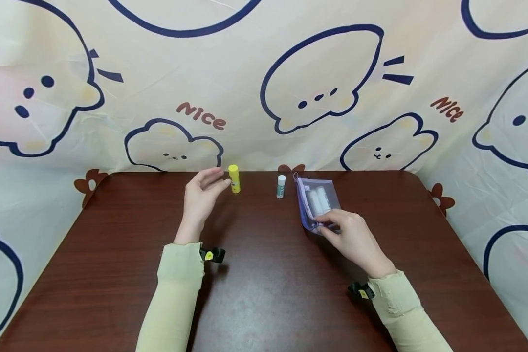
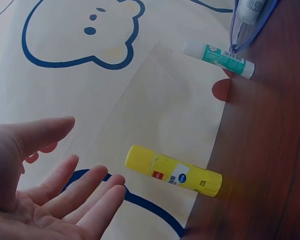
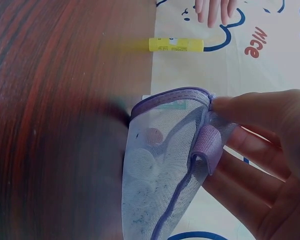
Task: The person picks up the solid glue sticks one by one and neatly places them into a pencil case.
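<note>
A yellow glue stick [image 1: 234, 179] stands upright near the table's far edge. Just left of it is my left hand [image 1: 202, 195], fingers spread loosely; the left wrist view shows a gap between the fingertips and the yellow glue stick [image 2: 175, 171]. Farther right, a smaller white-and-green glue stick [image 1: 280, 187] also stands upright. My right hand [image 1: 356, 239] pinches the near edge of a purple mesh zipper pouch [image 1: 305, 205] between thumb and fingers. Through the mesh, white tubes [image 1: 318, 200] show inside the pouch. In the right wrist view, the thumb lies at the pouch's zipper corner [image 3: 210, 100].
The dark brown wooden table [image 1: 264, 293] ends at a cream cloth backdrop [image 1: 246, 88] printed with blue-outlined cartoon shapes. The cloth rises behind the far edge and along both sides. A black band with a small camera [image 1: 213, 255] sits at each wrist.
</note>
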A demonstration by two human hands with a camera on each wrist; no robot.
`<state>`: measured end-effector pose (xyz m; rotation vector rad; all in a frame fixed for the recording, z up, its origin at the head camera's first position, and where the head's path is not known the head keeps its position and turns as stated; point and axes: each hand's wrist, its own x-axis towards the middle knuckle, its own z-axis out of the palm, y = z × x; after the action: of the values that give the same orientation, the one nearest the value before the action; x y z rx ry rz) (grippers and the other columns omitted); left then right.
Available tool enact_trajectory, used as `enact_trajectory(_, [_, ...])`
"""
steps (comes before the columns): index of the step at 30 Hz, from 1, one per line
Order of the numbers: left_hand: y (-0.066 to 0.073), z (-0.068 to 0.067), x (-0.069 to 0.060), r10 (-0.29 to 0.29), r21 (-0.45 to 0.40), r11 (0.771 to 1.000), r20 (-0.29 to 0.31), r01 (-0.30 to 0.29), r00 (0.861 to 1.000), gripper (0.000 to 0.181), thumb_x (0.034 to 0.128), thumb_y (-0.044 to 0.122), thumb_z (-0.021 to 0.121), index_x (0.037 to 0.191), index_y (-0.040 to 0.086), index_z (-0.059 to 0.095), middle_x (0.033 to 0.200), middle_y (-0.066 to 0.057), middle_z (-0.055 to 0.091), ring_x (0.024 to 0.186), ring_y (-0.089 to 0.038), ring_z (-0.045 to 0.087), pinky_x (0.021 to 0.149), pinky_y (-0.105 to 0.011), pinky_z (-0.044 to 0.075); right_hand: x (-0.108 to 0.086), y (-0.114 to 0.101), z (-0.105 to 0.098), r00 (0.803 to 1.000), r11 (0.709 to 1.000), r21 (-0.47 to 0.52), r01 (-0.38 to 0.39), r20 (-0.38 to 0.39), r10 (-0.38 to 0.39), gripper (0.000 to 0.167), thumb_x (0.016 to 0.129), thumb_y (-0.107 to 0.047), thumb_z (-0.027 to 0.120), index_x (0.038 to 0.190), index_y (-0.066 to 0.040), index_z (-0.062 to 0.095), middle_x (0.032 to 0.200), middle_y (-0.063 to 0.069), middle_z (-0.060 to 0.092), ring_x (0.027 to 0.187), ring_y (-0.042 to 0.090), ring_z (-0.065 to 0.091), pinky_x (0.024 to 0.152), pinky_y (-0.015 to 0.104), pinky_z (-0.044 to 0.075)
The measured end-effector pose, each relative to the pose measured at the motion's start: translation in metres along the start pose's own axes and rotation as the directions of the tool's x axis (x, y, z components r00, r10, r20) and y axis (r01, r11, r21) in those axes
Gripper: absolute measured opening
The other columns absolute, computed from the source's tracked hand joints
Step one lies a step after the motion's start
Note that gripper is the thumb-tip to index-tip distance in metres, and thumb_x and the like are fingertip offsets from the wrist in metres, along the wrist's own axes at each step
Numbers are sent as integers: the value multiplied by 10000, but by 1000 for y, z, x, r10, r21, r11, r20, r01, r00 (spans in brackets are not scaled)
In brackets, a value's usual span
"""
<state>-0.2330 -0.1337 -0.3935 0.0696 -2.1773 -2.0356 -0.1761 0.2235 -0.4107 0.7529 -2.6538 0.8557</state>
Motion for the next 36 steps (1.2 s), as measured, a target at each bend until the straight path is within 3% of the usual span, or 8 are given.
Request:
enact_trajectory(14, [-11,-1,6,-47,29,999,24,46,999,557,948,186,753,1437,29,538,1395,-143,597,1279,-242,582,1077,-398,443,1,-1,-1,1000,1000,1,2,-5,-2,216,857,-54,827,1060,-114,789,1026,4,718,850,140,667,733,343,599])
enact_trajectory(36, [-29,2,19,-128,119,985,20,125,992,541,946,178,749,1419,15,543,1408,-150,583,1309,-254,548,1080,-425,438,0,1,2,1000,1000,12,-22,13,21,223,861,-48,818,1070,-123,789,1028,12,717,852,149,663,731,381,603])
